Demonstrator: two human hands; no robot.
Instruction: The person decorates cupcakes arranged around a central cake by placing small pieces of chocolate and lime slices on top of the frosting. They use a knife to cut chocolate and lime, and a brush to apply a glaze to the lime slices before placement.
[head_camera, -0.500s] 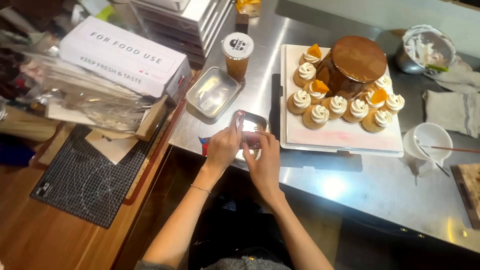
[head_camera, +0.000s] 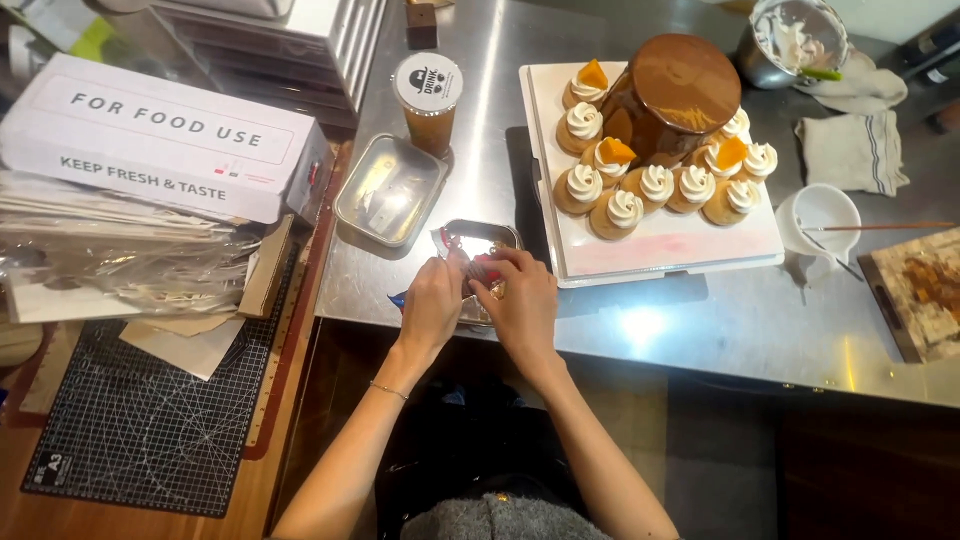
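Both hands meet at the near edge of the steel bench (head_camera: 700, 330), over a small metal tray (head_camera: 482, 240) that lies just at 9 o'clock of the white cake board (head_camera: 660, 250). The left hand (head_camera: 432, 305) and right hand (head_camera: 520, 300) sit side by side, fingertips pinched together on a small red item (head_camera: 483, 270) held above the tray; what that item is cannot be told, as the fingers hide most of it. Each grip is clenched on it, left from 9 o'clock, right from 3 o'clock. A thin bracelet (head_camera: 388, 391) circles the left wrist.

At 11 o'clock of the hands lies a larger, shallow metal tray (head_camera: 390, 190), and beyond it a sealed plastic cup (head_camera: 428, 100) of brown drink. The board carries a glossy brown cake (head_camera: 670, 95) ringed with cream-topped puffs (head_camera: 625, 210), some bearing orange wedges. At 3 o'clock of the board stands a white bowl (head_camera: 820, 210), with a folded cloth (head_camera: 855, 150) behind it. At 9 o'clock, off the bench, rest a white cardboard box (head_camera: 160, 135) and a black cutting mat (head_camera: 150, 420)
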